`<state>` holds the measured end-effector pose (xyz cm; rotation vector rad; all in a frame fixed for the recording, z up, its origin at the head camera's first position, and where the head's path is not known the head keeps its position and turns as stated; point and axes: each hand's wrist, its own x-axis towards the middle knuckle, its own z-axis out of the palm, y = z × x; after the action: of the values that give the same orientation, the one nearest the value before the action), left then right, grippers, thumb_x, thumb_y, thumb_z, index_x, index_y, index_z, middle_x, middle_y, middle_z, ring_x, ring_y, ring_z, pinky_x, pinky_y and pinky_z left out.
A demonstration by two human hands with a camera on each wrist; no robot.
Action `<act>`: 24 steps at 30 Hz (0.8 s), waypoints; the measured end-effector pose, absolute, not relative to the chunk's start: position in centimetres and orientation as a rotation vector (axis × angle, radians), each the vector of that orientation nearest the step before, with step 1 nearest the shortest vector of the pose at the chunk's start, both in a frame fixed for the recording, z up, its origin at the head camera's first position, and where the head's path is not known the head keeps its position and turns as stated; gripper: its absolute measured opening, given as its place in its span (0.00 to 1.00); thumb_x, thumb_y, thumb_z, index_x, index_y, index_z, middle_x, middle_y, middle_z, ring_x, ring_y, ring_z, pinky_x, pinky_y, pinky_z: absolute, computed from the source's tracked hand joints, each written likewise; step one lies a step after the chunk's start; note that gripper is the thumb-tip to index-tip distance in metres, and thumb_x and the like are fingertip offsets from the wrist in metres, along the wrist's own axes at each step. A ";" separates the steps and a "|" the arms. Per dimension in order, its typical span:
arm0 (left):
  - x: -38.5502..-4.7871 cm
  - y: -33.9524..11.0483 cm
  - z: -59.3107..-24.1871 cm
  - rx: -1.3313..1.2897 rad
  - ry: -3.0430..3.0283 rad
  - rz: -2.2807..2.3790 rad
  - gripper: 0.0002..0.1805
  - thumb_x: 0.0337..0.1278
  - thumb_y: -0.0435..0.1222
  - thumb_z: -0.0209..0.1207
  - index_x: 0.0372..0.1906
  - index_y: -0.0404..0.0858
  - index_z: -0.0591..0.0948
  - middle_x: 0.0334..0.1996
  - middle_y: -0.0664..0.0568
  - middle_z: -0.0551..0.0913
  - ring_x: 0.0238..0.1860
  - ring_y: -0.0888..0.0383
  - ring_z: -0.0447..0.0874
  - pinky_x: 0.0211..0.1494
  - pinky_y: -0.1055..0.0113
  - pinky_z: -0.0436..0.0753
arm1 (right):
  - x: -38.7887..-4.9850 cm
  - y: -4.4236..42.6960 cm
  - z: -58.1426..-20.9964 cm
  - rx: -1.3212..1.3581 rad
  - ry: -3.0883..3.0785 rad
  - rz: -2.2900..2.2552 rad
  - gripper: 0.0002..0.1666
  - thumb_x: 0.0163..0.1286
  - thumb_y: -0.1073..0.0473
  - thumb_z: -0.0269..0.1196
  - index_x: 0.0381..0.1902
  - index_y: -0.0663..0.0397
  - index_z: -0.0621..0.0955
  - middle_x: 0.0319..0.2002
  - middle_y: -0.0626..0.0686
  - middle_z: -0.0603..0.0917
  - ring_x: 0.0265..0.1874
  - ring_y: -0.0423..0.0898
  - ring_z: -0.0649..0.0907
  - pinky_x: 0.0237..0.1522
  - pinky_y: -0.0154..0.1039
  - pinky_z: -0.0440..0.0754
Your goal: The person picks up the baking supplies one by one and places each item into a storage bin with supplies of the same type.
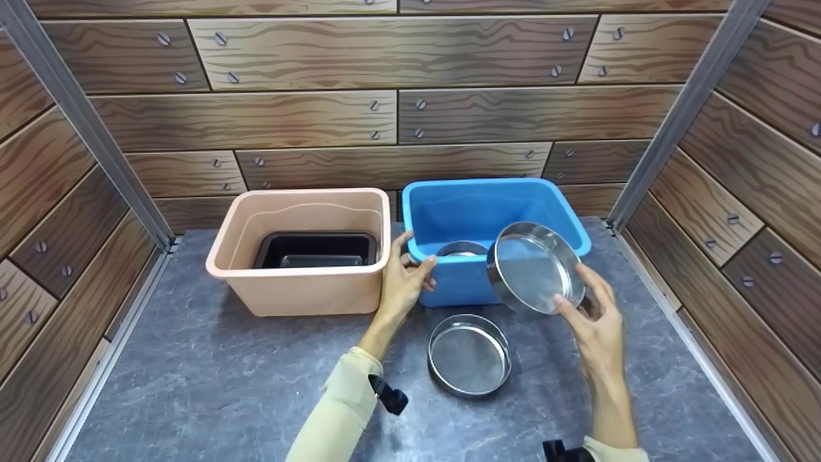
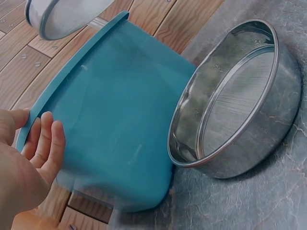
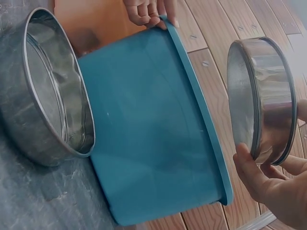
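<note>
My left hand [image 1: 404,280] grips the near left corner of the blue bin [image 1: 458,282] by its rim, thumb and fingers on either side of the lip. In my right hand [image 1: 600,327] a round metal sieve [image 1: 535,269] is pinched by its edge, tilted, in front of the bin's right side. The right wrist view shows that sieve [image 3: 273,96] raised beyond the bin's rim. A second sieve [image 1: 469,356] stands on the table in front of the bin, its mesh facing up. Inside the bin, part of another round metal piece [image 1: 463,249] shows.
Left of the blue bin stands a peach-coloured bin [image 1: 308,294] with a black rectangular tray [image 1: 321,247] inside. Wood-patterned panels [image 1: 397,54] enclose the back and sides. The grey marbled table [image 1: 211,385] reaches to metal edge rails [image 1: 109,359].
</note>
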<state>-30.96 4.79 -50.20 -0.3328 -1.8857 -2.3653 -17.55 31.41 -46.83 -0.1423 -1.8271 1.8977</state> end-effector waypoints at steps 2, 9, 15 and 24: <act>-30.9 4.8 -50.2 -0.336 -1.895 -2.357 0.37 0.66 0.27 0.66 0.76 0.34 0.64 0.27 0.49 0.79 0.18 0.58 0.81 0.22 0.68 0.86 | -18.0 31.3 -46.6 -0.146 -1.828 1.895 0.39 0.66 0.75 0.68 0.75 0.60 0.71 0.70 0.49 0.68 0.71 0.57 0.70 0.72 0.36 0.74; -30.8 4.8 -50.2 -0.331 -1.913 -2.360 0.37 0.66 0.28 0.66 0.77 0.36 0.63 0.28 0.49 0.80 0.18 0.58 0.81 0.23 0.68 0.86 | -19.9 31.0 -46.0 -0.115 -1.828 1.877 0.39 0.66 0.74 0.69 0.74 0.61 0.72 0.69 0.51 0.69 0.71 0.57 0.70 0.73 0.36 0.73; -30.9 4.7 -50.2 -0.344 -1.899 -2.384 0.38 0.66 0.28 0.66 0.77 0.36 0.63 0.29 0.48 0.80 0.19 0.57 0.81 0.23 0.67 0.86 | -21.2 30.9 -45.5 -0.097 -1.880 1.816 0.41 0.66 0.72 0.69 0.76 0.59 0.70 0.70 0.53 0.67 0.71 0.56 0.70 0.76 0.41 0.71; -31.0 4.6 -50.2 -0.343 -1.895 -2.388 0.38 0.67 0.28 0.66 0.77 0.36 0.63 0.29 0.48 0.80 0.18 0.58 0.81 0.23 0.68 0.85 | -22.4 30.8 -45.1 -0.057 -1.976 1.792 0.45 0.69 0.68 0.70 0.80 0.56 0.64 0.74 0.54 0.61 0.74 0.56 0.66 0.79 0.50 0.66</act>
<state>-31.04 4.62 -50.18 -0.3429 -1.8954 -2.3885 -22.39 30.80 -45.13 -0.0566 -1.9760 1.7921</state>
